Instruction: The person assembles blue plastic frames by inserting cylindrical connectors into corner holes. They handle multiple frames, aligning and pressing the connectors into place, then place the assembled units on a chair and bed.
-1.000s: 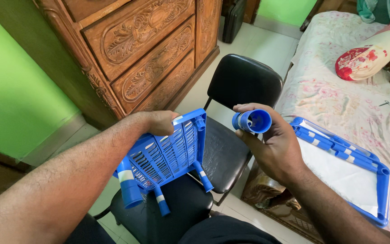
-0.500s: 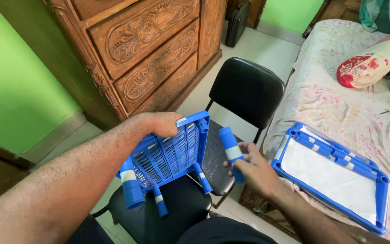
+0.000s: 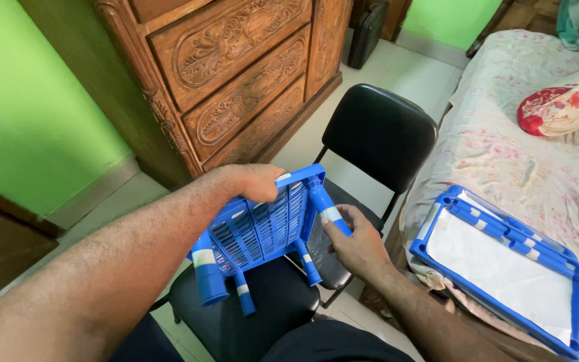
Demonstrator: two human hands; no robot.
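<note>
My left hand (image 3: pixel 252 182) grips the top edge of a blue plastic slatted shelf panel (image 3: pixel 263 231), held tilted above a black chair. Short blue tube legs with white bands stick out from the panel's lower corners. My right hand (image 3: pixel 358 241) holds a blue tube leg with a white band (image 3: pixel 328 210) against the panel's upper right corner. Whether the tube is seated in the corner socket I cannot tell.
A black chair (image 3: pixel 378 131) stands below and beyond my hands. A second blue panel with a white sheet and loose blue tubes (image 3: pixel 504 263) lies on the flowered bed (image 3: pixel 504 151) at right. A carved wooden cabinet (image 3: pixel 236 74) stands at left, near a green wall.
My right hand lowered the loose blue tube from in front of me and brought it left to the panel's upper right corner. The left hand kept its grip on the panel.
</note>
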